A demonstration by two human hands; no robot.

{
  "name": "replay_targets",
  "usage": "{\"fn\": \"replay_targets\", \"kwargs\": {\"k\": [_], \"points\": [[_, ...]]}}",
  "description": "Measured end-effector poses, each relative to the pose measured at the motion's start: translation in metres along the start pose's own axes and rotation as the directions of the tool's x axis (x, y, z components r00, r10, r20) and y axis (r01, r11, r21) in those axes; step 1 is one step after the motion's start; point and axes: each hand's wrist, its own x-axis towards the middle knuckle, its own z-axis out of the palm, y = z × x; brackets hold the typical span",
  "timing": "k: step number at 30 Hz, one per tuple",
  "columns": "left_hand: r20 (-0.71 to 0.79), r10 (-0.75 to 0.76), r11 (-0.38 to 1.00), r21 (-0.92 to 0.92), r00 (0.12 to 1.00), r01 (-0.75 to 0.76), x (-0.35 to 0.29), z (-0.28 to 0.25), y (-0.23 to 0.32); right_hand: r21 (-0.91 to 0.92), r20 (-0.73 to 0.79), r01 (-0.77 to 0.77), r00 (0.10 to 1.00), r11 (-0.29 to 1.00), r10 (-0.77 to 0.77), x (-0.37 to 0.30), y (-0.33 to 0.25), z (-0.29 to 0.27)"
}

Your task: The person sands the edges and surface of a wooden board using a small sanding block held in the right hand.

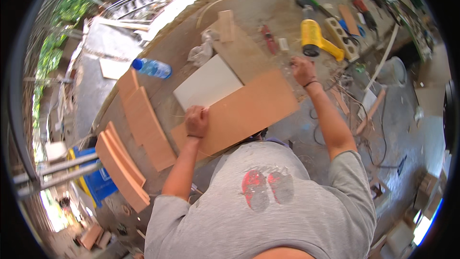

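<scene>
While left hand (197,121) rests curled on brown board (249,110) – probably steadying it – board lies at near side of table (273,12), beside white panel (208,82). Right hand (303,71) curled near yellow heat gun (312,36); can't tell if either grips anything.

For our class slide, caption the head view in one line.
Left hand at an orange-brown board, right hand near a yellow pistol-grip tool.

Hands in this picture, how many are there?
2. The left hand is at the far edge of the orange-brown board; the right hand is to its right, near the yellow gun-shaped tool.
</scene>
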Motion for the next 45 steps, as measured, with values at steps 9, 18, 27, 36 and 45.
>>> {"fn": "replay_targets", "kwargs": {"k": [9,18,27,36,45], "points": [[-0.208,-0.187,0.982,-0.047,0.96,0.182,-0.018,-0.048,-0.026,0.216,0.015,-0.088,0.996,0.972,0.087,0.006,0.011,-0.009],[0.848,-0.415,0.882,0.287,0.329,0.372,-0.248,-0.142,0.002,0.763,-0.016,-0.272,0.899,0.586,0.437,-0.114,0.034,-0.029],[0.295,-0.039,0.993,0.121,0.955,0.003,-0.124,-0.112,0.058,0.783,0.139,-0.439,0.814,0.44,0.564,-0.151,-0.004,-0.032],[0.64,-0.705,0.707,0.67,0.306,0.228,-0.298,-0.11,0.016,0.75,0.073,-0.387,0.854,0.536,0.514,-0.192,-0.026,-0.032],[0.71,-0.534,0.781,0.204,0.46,0.591,-0.167,-0.1,0.04,0.904,0.387,-0.398,0.602,-0.158,0.699,-0.21,-0.05,-0.052]]}}
